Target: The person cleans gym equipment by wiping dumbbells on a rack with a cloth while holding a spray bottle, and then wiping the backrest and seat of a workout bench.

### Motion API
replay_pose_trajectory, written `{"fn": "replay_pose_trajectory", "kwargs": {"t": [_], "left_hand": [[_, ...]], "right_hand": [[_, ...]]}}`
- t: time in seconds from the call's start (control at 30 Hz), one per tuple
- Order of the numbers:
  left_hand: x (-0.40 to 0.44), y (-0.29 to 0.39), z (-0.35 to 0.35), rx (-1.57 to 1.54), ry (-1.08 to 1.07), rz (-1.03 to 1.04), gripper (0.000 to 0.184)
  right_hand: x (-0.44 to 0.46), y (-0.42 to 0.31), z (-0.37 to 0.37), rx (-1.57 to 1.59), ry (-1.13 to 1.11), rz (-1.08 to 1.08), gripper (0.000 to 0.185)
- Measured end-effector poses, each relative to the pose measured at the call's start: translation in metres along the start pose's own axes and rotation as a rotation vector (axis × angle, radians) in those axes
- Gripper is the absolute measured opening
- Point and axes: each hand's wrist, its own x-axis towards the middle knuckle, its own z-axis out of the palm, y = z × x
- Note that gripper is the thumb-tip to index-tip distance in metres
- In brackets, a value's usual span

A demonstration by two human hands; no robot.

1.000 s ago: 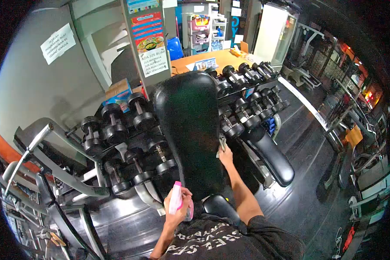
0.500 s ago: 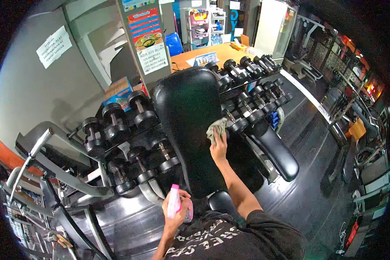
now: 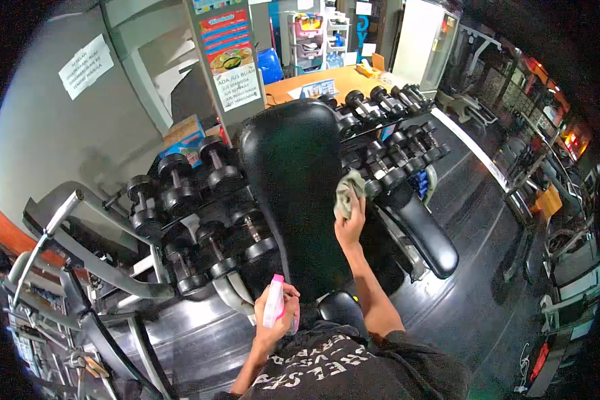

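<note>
My left hand (image 3: 277,315) is wrapped round a spray bottle (image 3: 272,305) with a pink and white top, low in front of my shirt. My right hand (image 3: 351,223) holds a crumpled grey-green cloth (image 3: 349,194) at the right edge of the black padded bench backrest (image 3: 292,160). The backrest stands tall in the middle of the view. A smaller black seat pad (image 3: 340,309) lies below it, close to my body.
Racks of black dumbbells (image 3: 221,167) stand left and right (image 3: 388,165) behind the backrest. Another black bench pad (image 3: 421,240) is at the right. A grey metal machine frame (image 3: 107,263) fills the left side. An orange desk (image 3: 287,92) stands behind.
The right hand with the cloth went from the backrest's right edge onto its front, then back right to the edge. My left hand still holds the bottle, nearly in place.
</note>
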Motion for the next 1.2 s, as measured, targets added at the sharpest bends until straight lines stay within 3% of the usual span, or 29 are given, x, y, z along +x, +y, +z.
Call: {"fn": "replay_pose_trajectory", "kwargs": {"t": [0.1, 0.23, 0.27, 0.4, 0.53, 0.63, 0.7, 0.77, 0.83, 0.9, 0.97, 1.03, 1.2], "left_hand": [[-0.005, -0.008, -0.008, 0.016, 0.019, -0.003, 0.009], [-0.01, -0.011, -0.014, 0.078, 0.142, -0.024, 0.008], [-0.012, -0.012, -0.016, 0.085, 0.173, -0.023, 0.008], [-0.017, -0.016, -0.023, 0.12, 0.227, -0.043, 0.008], [-0.016, -0.018, -0.026, 0.084, 0.23, -0.041, 0.008], [-0.015, -0.018, -0.027, 0.053, 0.225, -0.059, 0.011], [-0.016, -0.028, -0.032, 0.141, 0.208, -0.017, 0.011], [-0.017, -0.024, -0.033, 0.143, 0.213, -0.021, 0.011], [-0.017, -0.018, -0.032, 0.146, 0.214, -0.021, 0.011], [-0.02, -0.013, -0.03, 0.085, 0.268, -0.052, 0.011], [-0.024, -0.013, -0.034, 0.051, 0.272, -0.061, 0.012], [-0.027, -0.013, -0.038, 0.011, 0.274, -0.071, 0.012], [-0.031, -0.017, -0.035, 0.047, 0.292, -0.052, 0.012]], "right_hand": [[0.018, -0.033, 0.031, 0.028, -0.102, -0.082, 0.051], [-0.064, -0.002, 0.066, -0.095, -0.124, -0.122, 0.047], [-0.086, 0.001, 0.063, -0.065, -0.146, -0.046, 0.042], [-0.163, 0.012, 0.028, -0.059, -0.336, 0.126, 0.048], [-0.148, 0.005, -0.004, 0.062, -0.444, 0.303, 0.043], [-0.105, -0.012, 0.001, 0.153, -0.114, 0.416, 0.041], [-0.067, -0.029, 0.009, 0.252, 0.062, 0.391, 0.041], [-0.027, -0.059, 0.016, 0.24, 0.088, 0.234, 0.042], [-0.008, -0.064, 0.034, 0.104, -0.024, -0.063, 0.045], [-0.019, -0.068, 0.053, 0.082, -0.269, -0.076, 0.047], [-0.063, -0.036, 0.078, 0.034, -0.129, -0.142, 0.045], [-0.089, -0.034, 0.071, 0.019, -0.157, -0.087, 0.043], [-0.164, -0.024, 0.024, -0.012, -0.418, 0.053, 0.051]]}}
